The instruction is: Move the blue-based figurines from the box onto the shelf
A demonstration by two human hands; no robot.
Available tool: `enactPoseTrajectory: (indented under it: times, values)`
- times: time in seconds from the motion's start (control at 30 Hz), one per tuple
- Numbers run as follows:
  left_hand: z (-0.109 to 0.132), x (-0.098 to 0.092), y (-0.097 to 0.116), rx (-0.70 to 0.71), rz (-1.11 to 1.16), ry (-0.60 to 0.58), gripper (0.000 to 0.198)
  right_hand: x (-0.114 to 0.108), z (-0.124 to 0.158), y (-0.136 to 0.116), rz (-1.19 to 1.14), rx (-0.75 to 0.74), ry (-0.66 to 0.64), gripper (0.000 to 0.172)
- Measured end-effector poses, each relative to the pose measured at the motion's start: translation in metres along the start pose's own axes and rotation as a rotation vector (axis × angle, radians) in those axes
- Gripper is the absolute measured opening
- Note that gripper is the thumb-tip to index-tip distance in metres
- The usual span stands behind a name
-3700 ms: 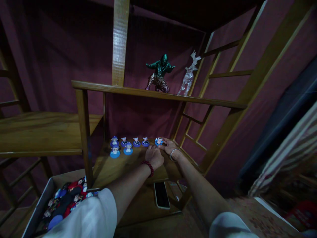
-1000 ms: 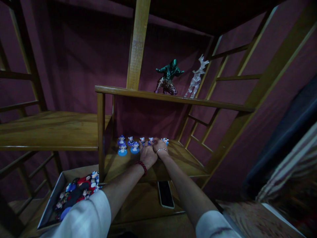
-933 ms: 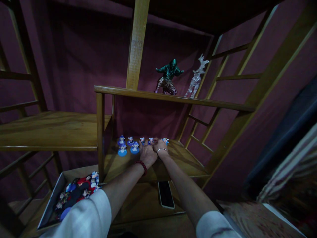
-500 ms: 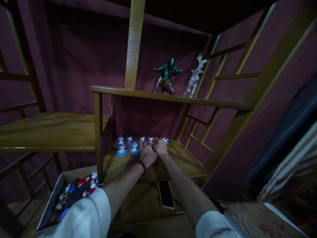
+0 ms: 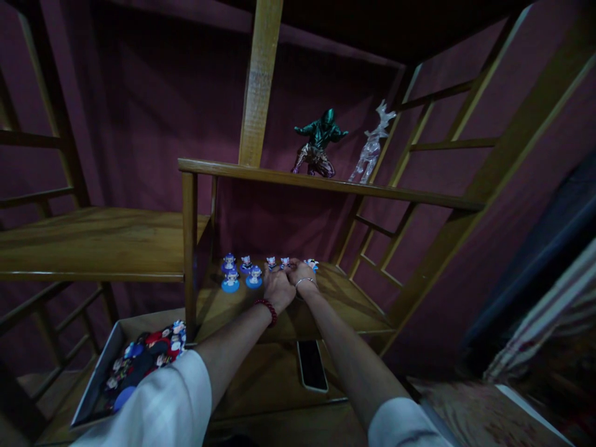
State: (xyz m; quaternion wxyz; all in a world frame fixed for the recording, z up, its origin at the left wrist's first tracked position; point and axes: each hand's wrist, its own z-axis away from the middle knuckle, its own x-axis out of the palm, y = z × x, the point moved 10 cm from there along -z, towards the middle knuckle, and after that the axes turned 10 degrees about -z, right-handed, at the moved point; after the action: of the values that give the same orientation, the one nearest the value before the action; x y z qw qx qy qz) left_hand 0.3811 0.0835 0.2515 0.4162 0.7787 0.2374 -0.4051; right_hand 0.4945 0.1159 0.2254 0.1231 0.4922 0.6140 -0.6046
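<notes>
- At the left of the lower shelf (image 5: pixel 354 301), four small figurines (image 5: pixel 254 277) stand in two rows, near the left hand (image 5: pixel 278 289).
- The left forearm (image 5: pixel 235 338) slants up and rightward, a red bead bracelet (image 5: pixel 269 311) at its wrist.
- The left hand is back upward, index finger stretched to the left one of two cat-eared figurines (image 5: pixel 285 262); I cannot tell whether it grips.
- That pair stands upright on the shelf, at both hands' fingertips.
- The right hand (image 5: pixel 302 272) turns leftward, fingers bent by the pair's right figurine; its grip is hidden.
- A blue-and-white figurine (image 5: pixel 313 265) shows partly behind it.
- The right forearm (image 5: pixel 351 344) slants up and leftward.
</notes>
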Motion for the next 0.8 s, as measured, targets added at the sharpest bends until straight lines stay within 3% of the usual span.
enactPoseTrajectory:
  times: [0.43, 0.63, 0.8]
  values:
    - [0.012, 0.006, 0.006, 0.032, -0.011, -0.05, 0.035, -0.005, 0.009, -0.001, -0.071, -0.019, 0.03, 0.035]
    - [0.029, -0.01, 0.009, 0.038, -0.019, -0.012, 0.032, -0.028, 0.028, -0.017, 0.003, -0.071, 0.138, 0.029]
    - [0.046, -0.027, 0.008, 0.052, -0.071, 0.019, 0.031, -0.033, 0.04, -0.028, -0.106, -0.129, 0.163, 0.022]
